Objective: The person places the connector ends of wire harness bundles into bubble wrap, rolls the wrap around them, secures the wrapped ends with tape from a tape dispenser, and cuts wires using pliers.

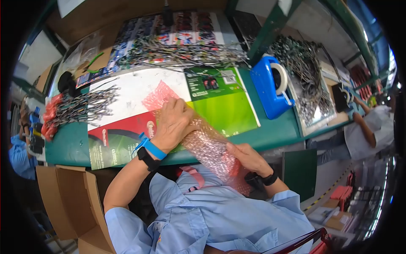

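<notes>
A long piece of pink bubble wrap [207, 148] runs from the bench top down over the front edge toward my lap. My left hand [173, 120], with a blue strap and a black band at its wrist, has its fingers curled over the upper part of the wrap. Lower down, my right hand [249, 158] grips the wrap's right side with the thumb on top. Whether anything lies inside the wrap I cannot tell. Beneath it are printed cardboard sheets, one red and white [122, 137], one green [226, 114].
Bundled cables [86, 106] with red wrapping lie at left. More loose cables [182, 55] spread along the back, and others fill a tray [313, 122] at right. A blue tape dispenser [270, 91] stands nearby. An open cardboard box [69, 203] sits below left. Other people are at both sides.
</notes>
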Demonstrator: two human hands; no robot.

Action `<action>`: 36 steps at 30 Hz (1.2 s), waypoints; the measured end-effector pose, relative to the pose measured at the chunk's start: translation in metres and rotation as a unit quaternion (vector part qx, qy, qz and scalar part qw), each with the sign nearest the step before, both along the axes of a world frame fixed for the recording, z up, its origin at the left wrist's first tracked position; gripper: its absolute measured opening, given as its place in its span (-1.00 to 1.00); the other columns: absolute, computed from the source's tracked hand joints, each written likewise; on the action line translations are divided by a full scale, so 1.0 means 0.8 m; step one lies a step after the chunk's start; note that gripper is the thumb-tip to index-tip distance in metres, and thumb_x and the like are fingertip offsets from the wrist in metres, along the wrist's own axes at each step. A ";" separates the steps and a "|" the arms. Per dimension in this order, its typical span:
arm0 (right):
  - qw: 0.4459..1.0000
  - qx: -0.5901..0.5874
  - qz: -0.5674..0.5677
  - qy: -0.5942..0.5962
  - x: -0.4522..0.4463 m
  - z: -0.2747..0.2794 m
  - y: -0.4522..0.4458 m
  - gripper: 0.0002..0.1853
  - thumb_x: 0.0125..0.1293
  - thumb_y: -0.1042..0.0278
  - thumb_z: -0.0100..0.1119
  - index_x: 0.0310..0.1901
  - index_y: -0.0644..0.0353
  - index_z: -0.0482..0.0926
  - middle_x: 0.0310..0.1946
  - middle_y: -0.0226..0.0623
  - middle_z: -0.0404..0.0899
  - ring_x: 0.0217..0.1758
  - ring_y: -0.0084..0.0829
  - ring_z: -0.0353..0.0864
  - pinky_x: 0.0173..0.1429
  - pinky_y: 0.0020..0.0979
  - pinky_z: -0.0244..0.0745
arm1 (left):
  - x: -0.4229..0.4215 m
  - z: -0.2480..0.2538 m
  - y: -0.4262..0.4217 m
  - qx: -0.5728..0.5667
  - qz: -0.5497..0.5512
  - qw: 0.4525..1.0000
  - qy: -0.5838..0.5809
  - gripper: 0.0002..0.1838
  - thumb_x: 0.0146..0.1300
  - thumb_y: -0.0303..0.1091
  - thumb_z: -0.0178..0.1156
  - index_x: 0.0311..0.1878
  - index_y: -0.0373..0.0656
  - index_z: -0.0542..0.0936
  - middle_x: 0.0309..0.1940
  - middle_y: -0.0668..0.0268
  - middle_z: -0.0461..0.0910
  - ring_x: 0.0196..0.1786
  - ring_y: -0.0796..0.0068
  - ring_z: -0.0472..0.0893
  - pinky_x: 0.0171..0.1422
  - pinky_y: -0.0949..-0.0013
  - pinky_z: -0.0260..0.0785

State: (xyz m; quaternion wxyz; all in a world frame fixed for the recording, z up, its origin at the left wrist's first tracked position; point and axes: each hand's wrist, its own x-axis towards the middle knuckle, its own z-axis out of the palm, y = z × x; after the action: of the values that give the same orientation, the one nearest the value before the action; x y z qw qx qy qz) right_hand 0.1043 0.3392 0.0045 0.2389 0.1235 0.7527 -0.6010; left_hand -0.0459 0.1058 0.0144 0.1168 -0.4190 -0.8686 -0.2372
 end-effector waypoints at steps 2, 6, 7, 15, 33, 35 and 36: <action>0.979 -0.050 -0.059 0.186 0.014 -0.030 -0.013 -0.54 0.66 0.09 -0.07 -0.05 0.37 0.68 -0.28 -0.45 0.65 -0.18 -0.60 0.49 0.00 -0.43 0.47 | 0.006 -0.003 0.000 -0.009 0.006 0.999 0.040 -0.65 -0.10 -0.19 0.54 -0.34 -0.15 0.61 -0.21 0.20 0.47 -0.09 0.10 0.45 0.05 0.06 0.32; 0.999 -0.007 0.039 0.020 0.024 -0.003 -0.007 -0.54 0.63 0.04 -0.03 -0.08 0.37 0.62 -0.32 -0.30 0.69 -0.17 -0.48 0.64 -0.04 -0.39 0.53 | 0.009 -0.009 -0.002 -0.038 -0.034 0.993 -0.111 -0.27 -0.10 -0.20 0.58 0.17 -0.24 0.55 0.08 0.05 0.50 0.18 -0.05 0.49 0.30 0.01 0.35; 0.998 -0.042 0.052 -0.018 0.029 0.003 -0.008 -0.55 0.63 0.06 -0.03 -0.11 0.38 0.59 -0.33 -0.27 0.70 -0.20 -0.44 0.68 -0.10 -0.37 0.55 | 0.010 -0.012 -0.006 -0.041 -0.034 0.990 -0.129 -0.16 -0.11 -0.17 0.60 0.26 -0.28 0.48 0.21 0.01 0.43 0.29 -0.09 0.43 0.40 -0.01 0.29; 0.975 0.151 0.117 0.114 0.076 -0.126 0.025 -0.68 0.48 0.16 0.13 -0.03 0.28 0.62 -0.27 -0.02 0.70 -0.21 -0.01 0.70 -0.12 -0.13 0.53 | -0.018 -0.024 -0.047 -0.130 -0.012 0.972 -0.195 0.27 -0.15 0.05 0.61 0.60 -0.16 0.12 0.64 -0.04 -0.04 0.67 -0.11 -0.06 0.71 -0.04 -0.18; 0.808 0.193 0.462 0.311 -0.034 0.147 -0.001 -0.59 0.44 0.02 0.22 0.05 0.21 0.67 -0.26 -0.05 0.72 -0.18 -0.05 0.74 -0.12 -0.17 0.62 | 0.039 -0.017 -0.112 -0.073 -0.026 0.984 -0.159 0.04 -0.02 -0.01 0.56 0.51 -0.17 0.30 0.57 -0.19 0.06 0.61 -0.37 -0.01 0.64 -0.17 -0.05; 0.824 0.220 0.332 0.403 -0.089 0.189 -0.010 -0.68 0.44 0.13 0.25 -0.02 0.23 0.69 -0.29 -0.09 0.71 -0.25 -0.12 0.73 -0.17 -0.26 0.59 | 0.053 -0.038 -0.109 -0.075 -0.009 0.988 -0.133 -0.08 0.10 -0.10 0.49 0.50 -0.15 0.32 0.58 -0.13 0.07 0.61 -0.31 0.02 0.65 -0.14 -0.04; 0.823 0.225 0.284 0.438 -0.129 0.196 -0.018 -0.71 0.45 0.18 0.25 -0.06 0.26 0.69 -0.31 -0.13 0.71 -0.28 -0.21 0.71 -0.20 -0.31 0.56 | 0.059 -0.053 -0.104 -0.063 0.002 0.991 -0.121 -0.13 0.11 -0.15 0.49 0.48 -0.14 0.36 0.56 -0.13 0.11 0.60 -0.30 0.06 0.64 -0.15 -0.01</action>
State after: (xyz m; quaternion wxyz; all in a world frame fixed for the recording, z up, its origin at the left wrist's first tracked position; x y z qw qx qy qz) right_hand 0.0007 0.3248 0.1615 0.0101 -0.3216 0.8941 -0.3116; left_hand 0.0011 0.0227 -0.0281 -0.0152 -0.3920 -0.8906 -0.2302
